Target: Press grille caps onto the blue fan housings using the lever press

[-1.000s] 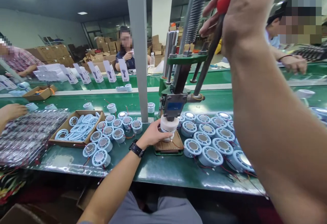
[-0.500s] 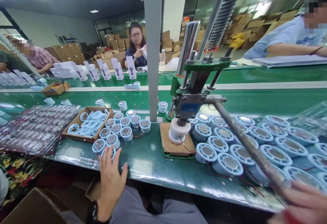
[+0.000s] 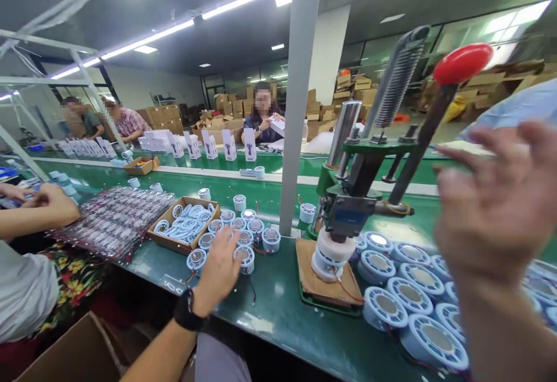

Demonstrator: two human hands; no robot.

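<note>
On the left of the bench my left hand (image 3: pixel 220 269) stretches its fingers over a group of light-blue round fan motor housings (image 3: pixel 244 257), the thumb beside one; whether it touches any I cannot tell. Raised at the right, my right hand (image 3: pixel 487 202) is blurred, its fingers apart and holding nothing. Left of it stands a hand-lever press (image 3: pixel 354 213), its red knob (image 3: pixel 463 64) up high. Under the white press head (image 3: pixel 337 245) sits one blue-and-white housing (image 3: pixel 326 266) on a brown pad (image 3: pixel 307 260), red wires trailing from it.
Many more housings (image 3: pixel 411 295) crowd the bench right of the press. A cardboard tray of blue rings (image 3: pixel 185 222) and a stack of wired parts (image 3: pixel 117 219) lie left. A grey post (image 3: pixel 300 103) rises behind. A co-worker's arm (image 3: pixel 39 213) is at far left; others sit across the green conveyor (image 3: pixel 270 187).
My right hand has come off the lever, which has swung from low right to upright with its knob on top. My left hand stays among the left housings. The view has shifted left and up.
</note>
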